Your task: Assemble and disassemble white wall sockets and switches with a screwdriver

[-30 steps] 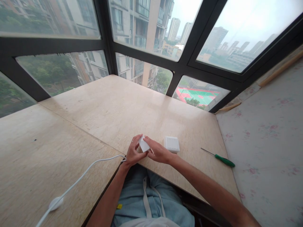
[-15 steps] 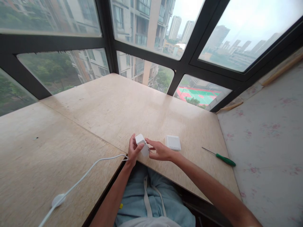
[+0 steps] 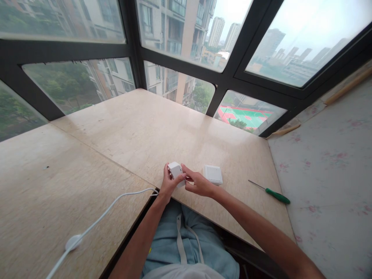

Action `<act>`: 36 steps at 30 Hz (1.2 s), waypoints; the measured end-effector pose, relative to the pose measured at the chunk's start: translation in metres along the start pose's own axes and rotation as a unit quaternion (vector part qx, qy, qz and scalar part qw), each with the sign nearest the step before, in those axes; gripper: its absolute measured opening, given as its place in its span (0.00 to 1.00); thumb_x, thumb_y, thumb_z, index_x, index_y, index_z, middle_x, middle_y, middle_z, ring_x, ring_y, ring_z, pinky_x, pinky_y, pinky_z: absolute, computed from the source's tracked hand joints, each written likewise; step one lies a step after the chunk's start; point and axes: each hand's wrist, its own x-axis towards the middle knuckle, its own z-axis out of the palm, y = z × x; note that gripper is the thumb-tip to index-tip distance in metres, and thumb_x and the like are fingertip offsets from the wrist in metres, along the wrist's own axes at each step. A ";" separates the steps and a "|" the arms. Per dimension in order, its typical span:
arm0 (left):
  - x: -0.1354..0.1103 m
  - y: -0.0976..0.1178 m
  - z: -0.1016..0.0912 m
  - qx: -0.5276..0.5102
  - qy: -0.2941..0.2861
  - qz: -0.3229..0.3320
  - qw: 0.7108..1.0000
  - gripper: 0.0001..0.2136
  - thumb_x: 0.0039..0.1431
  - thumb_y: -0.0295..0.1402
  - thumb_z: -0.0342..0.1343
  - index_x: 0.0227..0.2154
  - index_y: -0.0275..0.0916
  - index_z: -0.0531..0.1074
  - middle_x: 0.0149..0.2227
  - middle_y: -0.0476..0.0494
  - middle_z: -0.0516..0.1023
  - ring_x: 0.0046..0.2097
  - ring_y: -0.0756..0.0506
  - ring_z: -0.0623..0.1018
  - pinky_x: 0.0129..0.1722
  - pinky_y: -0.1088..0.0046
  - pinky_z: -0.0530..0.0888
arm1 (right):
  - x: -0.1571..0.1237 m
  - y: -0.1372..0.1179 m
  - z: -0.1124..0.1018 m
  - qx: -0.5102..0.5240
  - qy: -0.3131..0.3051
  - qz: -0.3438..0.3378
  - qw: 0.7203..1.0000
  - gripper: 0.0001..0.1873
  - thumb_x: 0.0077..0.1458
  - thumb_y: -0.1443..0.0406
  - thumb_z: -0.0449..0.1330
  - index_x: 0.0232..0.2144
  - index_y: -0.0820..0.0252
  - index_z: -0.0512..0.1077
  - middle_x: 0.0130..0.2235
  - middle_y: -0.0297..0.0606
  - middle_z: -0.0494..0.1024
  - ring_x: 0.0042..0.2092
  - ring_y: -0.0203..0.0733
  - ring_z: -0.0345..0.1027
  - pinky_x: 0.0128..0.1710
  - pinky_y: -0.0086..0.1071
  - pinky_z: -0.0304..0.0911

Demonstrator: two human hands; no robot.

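Turned since a second ago, the small white plastic box (image 3: 175, 170) now shows a side with dark spots, lying between both hands over the near edge of the beige stone-patterned countertop (image 3: 116, 128). From the left, the left hand (image 3: 167, 186) clasps it, fingers around the left side, thumb laid rightward across it. Opposite, the right hand (image 3: 202, 185) reaches leftward, fingers bent at the box's right side (whether they pinch it, I cannot tell). Its forearm slants up from the near right; just beyond sits a square white switch (image 3: 213, 174).
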 end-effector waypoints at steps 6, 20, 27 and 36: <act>-0.003 0.006 0.000 -0.039 -0.025 -0.050 0.998 0.46 0.38 0.39 0.72 0.61 0.40 0.56 0.39 0.44 0.75 0.36 0.47 0.77 0.32 0.74 0.75 | -0.003 0.006 -0.002 0.025 -0.003 -0.002 1.000 0.43 0.51 0.72 0.55 0.68 0.57 0.47 0.64 0.45 0.61 0.60 0.50 0.62 0.55 0.44 0.66; 0.005 -0.008 -0.007 0.063 -0.029 -0.005 0.998 0.47 0.40 0.40 0.72 0.62 0.37 0.56 0.43 0.39 0.76 0.40 0.44 0.78 0.34 0.75 0.76 | 0.000 -0.004 -0.004 0.102 -0.037 0.021 0.994 0.40 0.48 0.75 0.53 0.64 0.55 0.53 0.57 0.41 0.69 0.56 0.44 0.63 0.45 0.33 0.70; 0.009 -0.011 -0.008 0.085 -0.024 0.019 0.996 0.45 0.37 0.37 0.73 0.60 0.39 0.60 0.38 0.41 0.77 0.37 0.45 0.78 0.32 0.76 0.75 | 0.003 -0.004 0.001 0.044 -0.015 0.046 0.998 0.45 0.45 0.74 0.54 0.66 0.57 0.48 0.50 0.42 0.71 0.43 0.41 0.68 0.32 0.27 0.66; 0.012 -0.011 -0.009 0.097 -0.023 0.010 0.995 0.50 0.34 0.32 0.74 0.63 0.36 0.58 0.40 0.40 0.78 0.38 0.44 0.78 0.34 0.75 0.75 | 0.005 0.001 0.003 -0.077 0.008 0.073 0.994 0.47 0.46 0.74 0.53 0.66 0.68 0.40 0.51 0.53 0.71 0.47 0.49 0.68 0.48 0.43 0.64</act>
